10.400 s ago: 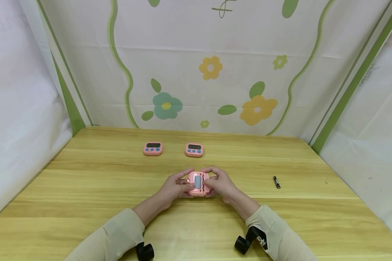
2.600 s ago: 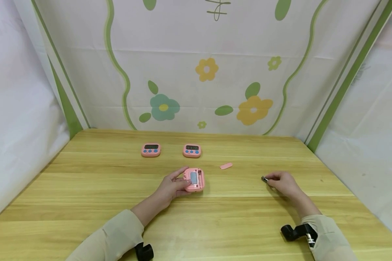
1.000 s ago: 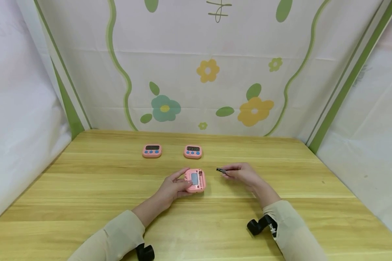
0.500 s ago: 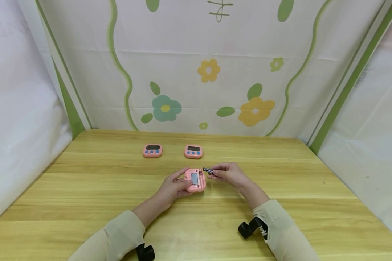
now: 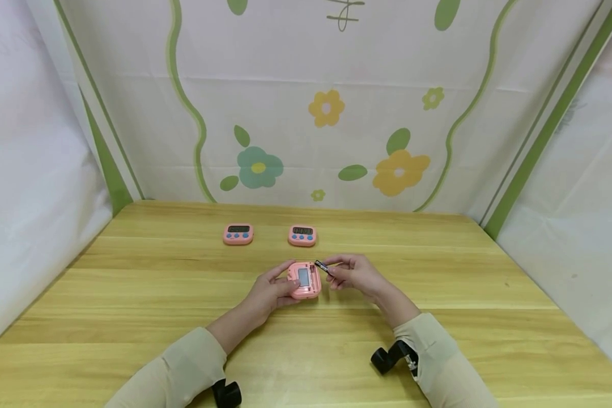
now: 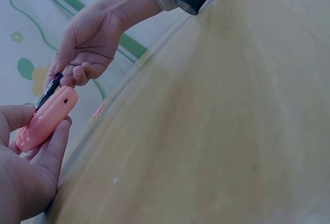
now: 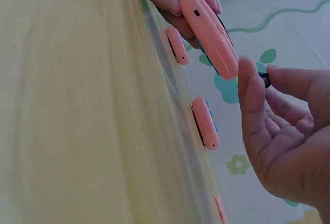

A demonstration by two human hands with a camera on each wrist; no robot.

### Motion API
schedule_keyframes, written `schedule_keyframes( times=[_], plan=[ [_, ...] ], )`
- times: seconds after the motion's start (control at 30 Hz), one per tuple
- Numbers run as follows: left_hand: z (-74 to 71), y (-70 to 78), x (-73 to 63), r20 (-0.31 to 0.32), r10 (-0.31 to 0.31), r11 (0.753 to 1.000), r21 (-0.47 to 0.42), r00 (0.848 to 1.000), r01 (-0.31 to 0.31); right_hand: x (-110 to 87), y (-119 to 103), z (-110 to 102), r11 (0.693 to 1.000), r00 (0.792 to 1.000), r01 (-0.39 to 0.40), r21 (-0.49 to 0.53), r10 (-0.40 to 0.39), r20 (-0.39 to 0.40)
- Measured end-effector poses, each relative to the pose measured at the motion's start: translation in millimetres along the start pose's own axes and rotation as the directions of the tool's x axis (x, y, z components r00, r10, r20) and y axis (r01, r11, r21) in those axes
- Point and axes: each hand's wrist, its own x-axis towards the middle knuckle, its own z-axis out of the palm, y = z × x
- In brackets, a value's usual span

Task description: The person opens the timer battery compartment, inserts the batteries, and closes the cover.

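My left hand (image 5: 265, 293) grips a pink digital timer (image 5: 309, 290), back side up, its thumb lying over the back. The battery slot (image 5: 313, 277) along the timer's right side is uncovered. Between thumb and fingers, my right hand (image 5: 361, 276) pinches a small dark battery (image 5: 322, 266). Its far end is right at the upper corner of the slot, tilted. In the left wrist view the battery (image 6: 49, 93) overlaps the timer's edge (image 6: 49, 118). The right wrist view shows only an end of the battery (image 7: 265, 79) at the fingertips.
Two more pink timers with blue buttons, one at left (image 5: 238, 234) and one at centre (image 5: 302, 236), stand face up behind the hands on the wooden table (image 5: 132, 283). A thin pink cover (image 7: 220, 209) lies on the table, hidden by the right hand in the head view.
Earlier both hands were on the timer and the battery lay at right. The cover has come off. The right hand has picked up the battery and carried it left to the timer; the left hand stays.
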Motion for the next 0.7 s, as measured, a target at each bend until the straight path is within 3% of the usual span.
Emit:
schedule_keyframes(
  times=[0.4,0.7],
  plan=[
    [-0.9,-1.0,1.2,0.004,0.007,1.000,-0.013,1.000,-0.007,-1.4,3.0,3.2,0.998,0.994,0.048,-0.032,-0.044,0.101],
    [-0.5,0.0,0.5,0.011,0.010,1.000,-0.017,1.000,-0.010,-2.4,2.9,7.5,0.999,0.995,0.036,-0.034,-0.032,0.099]
  ],
)
